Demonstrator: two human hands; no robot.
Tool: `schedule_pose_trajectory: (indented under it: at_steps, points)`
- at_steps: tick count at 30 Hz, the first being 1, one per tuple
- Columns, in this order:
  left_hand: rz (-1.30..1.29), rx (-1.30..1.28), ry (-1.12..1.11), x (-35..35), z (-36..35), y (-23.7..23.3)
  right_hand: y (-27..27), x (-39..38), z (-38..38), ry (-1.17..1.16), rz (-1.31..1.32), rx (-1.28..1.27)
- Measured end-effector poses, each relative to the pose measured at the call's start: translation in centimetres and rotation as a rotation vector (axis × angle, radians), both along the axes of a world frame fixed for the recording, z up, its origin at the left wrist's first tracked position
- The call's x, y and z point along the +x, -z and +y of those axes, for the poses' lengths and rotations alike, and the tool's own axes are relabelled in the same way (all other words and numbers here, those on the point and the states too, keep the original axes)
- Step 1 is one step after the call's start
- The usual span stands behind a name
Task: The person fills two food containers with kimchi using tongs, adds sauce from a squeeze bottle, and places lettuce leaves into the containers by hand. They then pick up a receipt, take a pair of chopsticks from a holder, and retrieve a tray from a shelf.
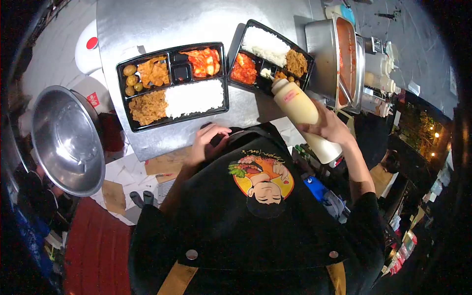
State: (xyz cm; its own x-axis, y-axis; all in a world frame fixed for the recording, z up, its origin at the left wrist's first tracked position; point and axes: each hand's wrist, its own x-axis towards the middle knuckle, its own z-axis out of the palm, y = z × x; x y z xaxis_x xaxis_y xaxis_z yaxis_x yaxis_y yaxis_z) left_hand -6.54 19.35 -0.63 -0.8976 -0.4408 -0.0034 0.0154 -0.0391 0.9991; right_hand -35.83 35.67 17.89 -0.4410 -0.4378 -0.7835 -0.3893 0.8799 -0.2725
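My right hand (330,127) is wrapped around a squeeze bottle (299,103) of pale yellow sauce, tilted with its nozzle down over the right meal tray (239,87). A pale blob of sauce (266,73) lies in that tray's small middle compartment, beside the nozzle. The tray also holds white rice (265,45), red kimchi-like food (244,69) and brown shredded food (296,63). Loosely curved, my left hand (209,140) hovers by the table's front edge against my apron, with nothing visible in it. Beyond it sits the left meal tray (173,87), its small middle compartment holding no pale sauce.
A deep steel pan (322,64) of red sauce with a utensil stands at the right, and several squeeze bottles (381,73) line up past it. On the left is a large steel bowl (69,142). The metal table (162,24) ends close to my body.
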Motion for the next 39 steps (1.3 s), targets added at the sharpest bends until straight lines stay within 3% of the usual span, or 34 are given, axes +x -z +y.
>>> schedule_pose_trajectory:
  at_steps: [9,24,33,39]
  points:
    - [0.013,0.038,0.018,-0.1,-0.5,-0.5,-0.1,-0.2,-0.2,-0.031,0.022,0.064]
    - [-0.004,0.007,0.017,-0.1,-0.2,0.0,2.0,-1.4,3.0,-0.084,0.047,-0.033]
    - [-0.011,0.005,0.017,-0.2,-0.1,-0.1,0.7,0.3,0.5,0.092,-0.032,-0.074]
    - [0.011,0.023,0.019,-0.5,-0.4,-1.2,2.4,1.6,2.5,0.292,-0.122,-0.259]
